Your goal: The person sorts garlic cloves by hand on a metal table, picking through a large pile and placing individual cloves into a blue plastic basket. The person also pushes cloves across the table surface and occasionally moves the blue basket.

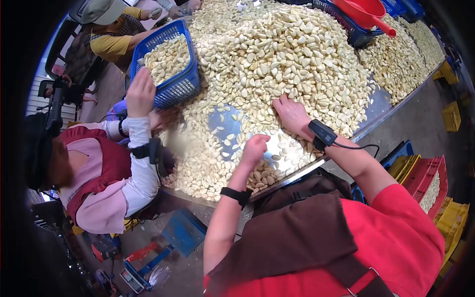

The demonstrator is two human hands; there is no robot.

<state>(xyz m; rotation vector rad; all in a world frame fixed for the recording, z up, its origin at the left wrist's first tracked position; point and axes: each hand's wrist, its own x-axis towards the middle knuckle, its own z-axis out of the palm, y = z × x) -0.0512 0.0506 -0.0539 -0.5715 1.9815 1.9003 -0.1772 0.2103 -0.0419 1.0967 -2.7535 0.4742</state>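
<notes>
Pale peeled cloves, seemingly garlic [297, 54], are heaped on a metal table [225, 123]. My left hand [255, 149] is just above the loose cloves near the table's front edge, its fingers curled in; whatever is inside them is hidden. Up and to the right, my right hand [293, 116] rests against the foot of the heap. Its fingers are bent and drawn together among the cloves, and what they grip cannot be made out. Bare metal and scattered cloves show to the left of my hands.
At the left, a co-worker [104, 168] has one hand raised beside a blue basket [190, 81] of cloves. Another person [111, 37] stands behind it. A red scoop [363, 12] lies on a basket at the back right. Red [420, 180] and yellow crates [452, 222] stand right.
</notes>
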